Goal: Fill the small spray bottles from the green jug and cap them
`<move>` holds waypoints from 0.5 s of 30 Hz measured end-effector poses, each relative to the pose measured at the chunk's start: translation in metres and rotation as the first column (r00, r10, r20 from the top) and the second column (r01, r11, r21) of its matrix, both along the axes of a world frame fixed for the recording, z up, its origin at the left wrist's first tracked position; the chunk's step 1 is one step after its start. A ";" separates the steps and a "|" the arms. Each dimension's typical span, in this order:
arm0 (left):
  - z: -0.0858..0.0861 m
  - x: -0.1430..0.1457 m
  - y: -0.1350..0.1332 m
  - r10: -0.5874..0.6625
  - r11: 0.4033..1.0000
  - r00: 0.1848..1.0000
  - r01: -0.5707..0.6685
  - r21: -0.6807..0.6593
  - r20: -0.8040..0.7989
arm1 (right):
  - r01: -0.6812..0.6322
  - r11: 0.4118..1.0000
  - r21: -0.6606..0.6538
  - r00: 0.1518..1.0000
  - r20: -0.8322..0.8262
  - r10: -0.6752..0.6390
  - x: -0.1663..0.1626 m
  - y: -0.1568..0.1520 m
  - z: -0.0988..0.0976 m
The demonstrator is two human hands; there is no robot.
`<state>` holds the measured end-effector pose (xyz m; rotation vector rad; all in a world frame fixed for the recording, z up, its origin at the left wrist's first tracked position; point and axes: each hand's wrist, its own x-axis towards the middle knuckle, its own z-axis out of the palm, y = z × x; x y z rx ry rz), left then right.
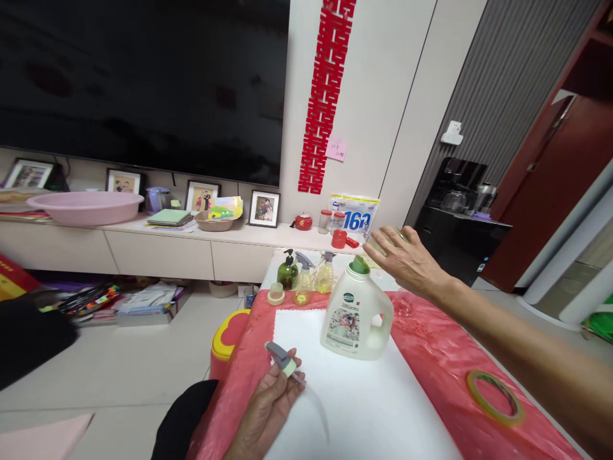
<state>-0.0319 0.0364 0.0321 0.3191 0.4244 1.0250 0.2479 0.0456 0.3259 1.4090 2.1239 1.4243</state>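
Note:
My left hand (271,393) grips a grey spray pump head (281,358) with a pale collar. Its thin clear tube (318,409) curves down over the white mat. Up at the right, my right hand (400,259) is curled around a see-through, slightly greenish thing, mostly covered by the fingers, close to the mouth of a detergent jug (357,322). The jug stands upright without a cap, its green pouring spout (359,264) showing in the neck. Behind it stand a green pump bottle (287,271) and two clear spray bottles (304,276) with yellowish contents. A pale cap (276,294) lies beside them.
A white mat (378,402) covers part of the red tablecloth (421,332). A roll of tape (495,397) lies at the right. Beyond the table, a low cabinet (158,246) carries frames, a pink basin (90,207) and jars. A yellow-topped stool (228,335) stands left.

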 end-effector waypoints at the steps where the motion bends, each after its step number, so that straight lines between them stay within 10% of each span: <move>1: -0.001 0.000 0.000 -0.001 1.000 1.000 0.001 0.006 0.000 | 0.011 1.000 0.003 1.000 -0.008 -0.011 0.000 0.000 -0.002; 10: 0.003 0.001 -0.001 0.026 0.999 1.000 -0.027 0.039 0.011 | 0.202 0.979 -0.021 0.797 -0.578 -0.177 0.035 -0.021 -0.030; 15: 0.002 0.004 0.001 0.093 0.994 0.995 -0.094 0.049 0.022 | 0.022 0.990 -0.143 0.537 -0.833 -0.132 0.039 -0.068 -0.079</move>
